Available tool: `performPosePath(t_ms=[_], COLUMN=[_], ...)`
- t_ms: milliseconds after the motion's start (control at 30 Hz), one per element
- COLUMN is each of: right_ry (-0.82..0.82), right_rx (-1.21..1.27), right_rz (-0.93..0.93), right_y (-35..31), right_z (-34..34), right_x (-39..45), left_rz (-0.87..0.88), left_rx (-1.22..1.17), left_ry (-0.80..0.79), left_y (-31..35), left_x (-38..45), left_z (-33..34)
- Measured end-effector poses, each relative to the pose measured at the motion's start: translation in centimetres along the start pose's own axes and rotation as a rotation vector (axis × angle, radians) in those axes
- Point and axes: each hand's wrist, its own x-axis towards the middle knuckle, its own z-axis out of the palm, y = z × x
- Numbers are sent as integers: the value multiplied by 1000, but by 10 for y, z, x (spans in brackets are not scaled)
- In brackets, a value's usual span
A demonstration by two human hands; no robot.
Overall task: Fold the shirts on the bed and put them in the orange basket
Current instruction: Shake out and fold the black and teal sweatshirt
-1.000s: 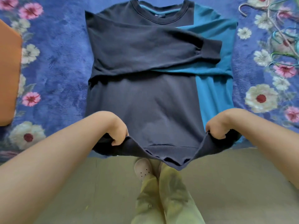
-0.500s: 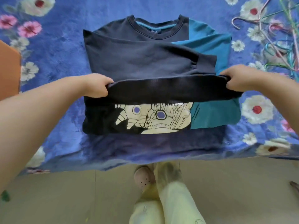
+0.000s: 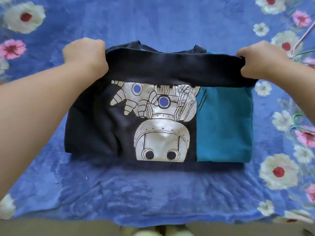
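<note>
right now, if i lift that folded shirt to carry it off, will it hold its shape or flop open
Likely floppy: the shirt is soft knit, and its hem sags between the left hand and right hand. It looks light. Lifted by one edge, the fold would probably fall open; support it underneath.

shirt (image 3: 95, 126): dark navy, teal right panel, cream robot print with blue eyes | bed cover (image 3: 153, 189): blue, white and pink flowers, red centres

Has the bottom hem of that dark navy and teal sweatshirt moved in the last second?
Yes. The hem, gripped by both hands, has travelled up and away from the person, from the bed's near edge to the sweatshirt's collar.
</note>
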Motion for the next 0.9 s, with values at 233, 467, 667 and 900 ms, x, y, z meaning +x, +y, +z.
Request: performPosePath(t_ms=[233, 467, 667, 900], right_ry=[161, 181, 177, 187], right_rx=[-4, -35, 71, 432], right_rz=[40, 41, 185, 379], right_y=[6, 0, -8, -6], right_z=[16, 43, 90, 107], right_x=[66, 122, 146, 129], left_rz=[-46, -44, -115, 115], left_rx=[-72, -78, -126, -393], left_ry=[81, 71, 91, 213], left_y=[13, 18, 30, 53], left_x=[54, 107, 127, 81], left_z=[19, 39, 78, 105])
